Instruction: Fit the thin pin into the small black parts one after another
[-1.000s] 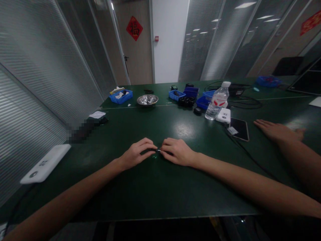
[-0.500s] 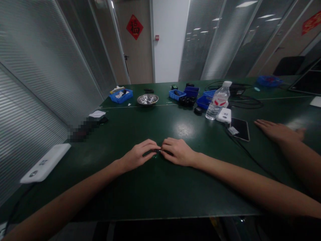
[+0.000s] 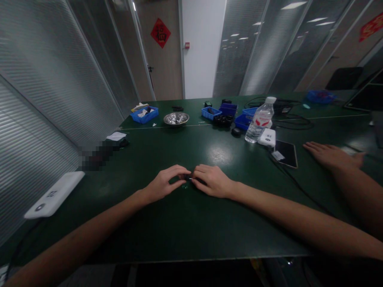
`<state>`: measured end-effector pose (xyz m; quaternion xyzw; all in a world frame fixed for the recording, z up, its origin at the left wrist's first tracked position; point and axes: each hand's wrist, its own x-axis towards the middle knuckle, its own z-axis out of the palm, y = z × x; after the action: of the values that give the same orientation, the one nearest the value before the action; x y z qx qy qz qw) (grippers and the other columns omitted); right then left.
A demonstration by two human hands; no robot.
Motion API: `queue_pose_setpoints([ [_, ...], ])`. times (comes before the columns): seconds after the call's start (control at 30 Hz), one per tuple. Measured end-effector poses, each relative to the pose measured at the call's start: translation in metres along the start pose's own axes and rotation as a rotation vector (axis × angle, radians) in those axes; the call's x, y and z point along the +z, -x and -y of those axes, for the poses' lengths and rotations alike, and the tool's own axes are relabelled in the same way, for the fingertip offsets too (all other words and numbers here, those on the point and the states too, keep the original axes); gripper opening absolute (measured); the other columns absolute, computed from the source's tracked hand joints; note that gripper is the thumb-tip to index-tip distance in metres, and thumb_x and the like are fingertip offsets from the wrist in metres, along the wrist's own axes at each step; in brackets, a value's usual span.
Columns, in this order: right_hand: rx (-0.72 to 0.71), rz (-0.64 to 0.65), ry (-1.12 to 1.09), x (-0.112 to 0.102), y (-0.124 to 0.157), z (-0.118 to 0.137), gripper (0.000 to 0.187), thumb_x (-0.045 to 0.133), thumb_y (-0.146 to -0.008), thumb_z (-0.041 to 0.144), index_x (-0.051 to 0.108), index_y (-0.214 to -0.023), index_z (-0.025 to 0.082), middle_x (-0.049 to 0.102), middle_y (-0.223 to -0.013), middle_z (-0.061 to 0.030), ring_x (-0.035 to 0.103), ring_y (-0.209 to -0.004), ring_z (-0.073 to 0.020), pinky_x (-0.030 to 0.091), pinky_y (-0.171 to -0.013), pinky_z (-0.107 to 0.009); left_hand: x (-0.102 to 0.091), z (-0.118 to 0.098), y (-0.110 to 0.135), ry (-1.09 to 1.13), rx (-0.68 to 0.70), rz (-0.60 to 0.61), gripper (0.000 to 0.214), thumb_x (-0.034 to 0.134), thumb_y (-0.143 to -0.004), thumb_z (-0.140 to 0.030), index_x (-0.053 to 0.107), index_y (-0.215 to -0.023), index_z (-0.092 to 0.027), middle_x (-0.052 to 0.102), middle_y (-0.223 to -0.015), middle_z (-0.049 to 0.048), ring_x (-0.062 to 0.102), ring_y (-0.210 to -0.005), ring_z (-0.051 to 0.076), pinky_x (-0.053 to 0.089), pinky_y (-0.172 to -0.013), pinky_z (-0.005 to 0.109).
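My left hand (image 3: 164, 184) and my right hand (image 3: 211, 181) meet fingertip to fingertip low over the dark green table (image 3: 191, 227), near its middle. Both are closed in a pinch on a small dark part with a pale tip (image 3: 189, 177) held between them. It is too small and dim to name. The left fingers arch over it, and the right fingers curl in from the other side.
Another person's hand (image 3: 330, 155) lies flat at the right. A phone (image 3: 286, 153), a white power bank (image 3: 267, 137) and a water bottle (image 3: 259, 120) stand beyond. Blue bins (image 3: 145, 114) and a metal bowl (image 3: 176, 118) sit at the back. A white device (image 3: 54, 195) lies at the left edge.
My left fingers have lifted and arched a little more over the small part. The hands stay in the same spot. A white sheet at the far right edge is gone from view.
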<state>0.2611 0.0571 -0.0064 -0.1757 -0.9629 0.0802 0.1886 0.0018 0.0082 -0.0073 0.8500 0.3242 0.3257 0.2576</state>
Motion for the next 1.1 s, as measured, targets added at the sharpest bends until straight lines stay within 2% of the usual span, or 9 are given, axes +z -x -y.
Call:
queue_pose_setpoints([
  [0.2, -0.005, 0.001, -0.018, 0.0, 0.0, 0.0, 0.023, 0.044, -0.106, 0.03, 0.062, -0.106, 0.015, 0.064, -0.098, -0.0074, 0.057, -0.086, -0.0171, 0.043, -0.071, -0.027, -0.001, 0.004, 0.002, -0.057, -0.075, 0.012, 0.04, 0.066, -0.097, -0.022, 0.058, -0.137, -0.023, 0.066, -0.115, 0.0057, 0.063, -0.097, 0.017, 0.054, -0.086, 0.034],
  [0.3, -0.01, -0.006, -0.02, -0.001, -0.001, 0.001, 0.021, 0.045, -0.106, 0.029, 0.061, -0.105, 0.016, 0.064, -0.097, -0.0071, 0.057, -0.086, -0.0168, 0.043, -0.07, -0.027, -0.001, 0.003, 0.001, -0.08, -0.086, 0.006, 0.035, 0.068, -0.097, -0.024, 0.062, -0.131, -0.023, 0.067, -0.114, 0.0058, 0.063, -0.099, 0.019, 0.053, -0.084, 0.033],
  [0.4, -0.028, -0.018, -0.032, -0.001, 0.0, 0.001, 0.019, 0.046, -0.105, 0.028, 0.06, -0.103, 0.016, 0.063, -0.096, -0.0064, 0.057, -0.084, -0.0161, 0.042, -0.069, -0.027, -0.002, 0.0, -0.001, -0.045, -0.048, 0.014, 0.027, 0.065, -0.098, -0.024, 0.066, -0.125, -0.022, 0.068, -0.115, 0.0065, 0.063, -0.105, 0.02, 0.054, -0.087, 0.034],
  [0.53, -0.089, -0.027, -0.095, -0.001, 0.003, 0.0, 0.018, 0.046, -0.104, 0.029, 0.058, -0.101, 0.016, 0.061, -0.09, -0.0041, 0.055, -0.075, -0.0137, 0.04, -0.064, -0.025, -0.001, -0.009, -0.002, -0.026, 0.032, 0.025, 0.033, 0.065, -0.099, -0.026, 0.065, -0.132, -0.022, 0.067, -0.115, 0.0079, 0.064, -0.106, 0.02, 0.054, -0.091, 0.036],
  [0.77, -0.219, -0.065, -0.183, 0.003, 0.005, -0.002, 0.011, 0.049, -0.098, 0.027, 0.055, -0.097, 0.018, 0.058, -0.082, -0.0015, 0.051, -0.068, -0.0129, 0.037, -0.061, -0.026, 0.008, -0.02, 0.003, 0.001, 0.12, -0.02, 0.045, 0.073, -0.093, -0.027, 0.059, -0.136, -0.023, 0.066, -0.105, 0.0052, 0.063, -0.092, 0.016, 0.052, -0.079, 0.029],
  [0.9, -0.241, -0.184, -0.252, 0.007, 0.009, -0.005, 0.006, 0.051, -0.092, 0.023, 0.05, -0.086, 0.02, 0.054, -0.074, 0.0012, 0.049, -0.063, -0.0122, 0.036, -0.058, -0.026, 0.01, -0.019, 0.004, 0.011, 0.131, -0.007, 0.064, 0.079, -0.088, -0.029, 0.048, -0.144, -0.025, 0.065, -0.115, 0.0063, 0.061, -0.093, 0.016, 0.051, -0.079, 0.029],
  [1.03, -0.315, -0.355, -0.252, 0.013, 0.015, -0.009, 0.011, 0.055, -0.087, 0.025, 0.047, -0.079, 0.022, 0.053, -0.07, 0.0012, 0.048, -0.059, -0.0132, 0.035, -0.055, -0.028, 0.008, -0.015, 0.004, -0.03, 0.108, 0.031, 0.058, 0.075, -0.092, -0.028, 0.049, -0.144, -0.025, 0.065, -0.117, 0.007, 0.061, -0.094, 0.017, 0.051, -0.079, 0.03],
  [1.1, -0.328, -0.394, -0.236, 0.016, 0.017, -0.01, 0.015, 0.055, -0.086, 0.026, 0.045, -0.076, 0.023, 0.054, -0.069, 0.0004, 0.048, -0.058, -0.0136, 0.035, -0.055, -0.029, 0.007, -0.014, 0.004, -0.042, 0.102, 0.043, 0.054, 0.073, -0.094, -0.029, 0.05, -0.143, -0.025, 0.064, -0.118, 0.0076, 0.061, -0.094, 0.017, 0.052, -0.079, 0.03],
])
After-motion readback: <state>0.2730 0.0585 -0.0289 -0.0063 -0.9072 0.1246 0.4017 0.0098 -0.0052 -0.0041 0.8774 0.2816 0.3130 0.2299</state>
